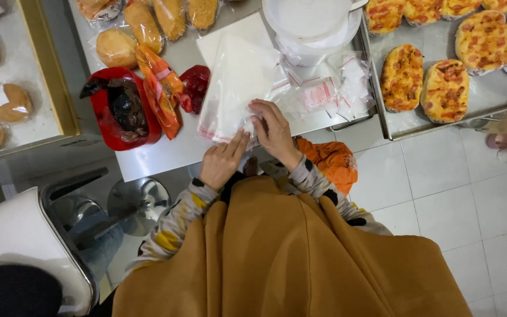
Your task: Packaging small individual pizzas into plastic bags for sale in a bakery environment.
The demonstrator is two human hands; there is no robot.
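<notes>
Bench (pixel 165 154): steel counter seen from above, crowded end to end, near edge just ahead of an ochre-brown garment.
Baking tray (pixel 435 35): at the bench's right end, loaded with oval topped flatbreads (pixel 403 76), golden with red flecks.
White tub (pixel 312 23): at the far edge, round and lidded, just beyond the bags.
Red bag (pixel 121 108): toward the near left corner, gaping, dark contents inside; orange wrapper (pixel 159 91) touching its right side.
Wrapped buns (pixel 115 47): along the far left edge, sealed in clear film.
Stack of clear bags (pixel 236 82): mid-bench, running down to the near edge, red-striped along the openings; smaller loose bags (pixel 335 91) scattered to the right.
Right hand (pixel 276 132): resting on the stack's near right corner, fingers narrowed in a pinch on the top sheet.
Left hand (pixel 221 161): at the near edge, fingertips pressed on the same corner, grasping nothing.
Handling: probably featherweight, limp and slick, sheets apt to cling together; best taken at a corner or the striped mouth, one layer peeled off by rubbing between thumb and finger.
</notes>
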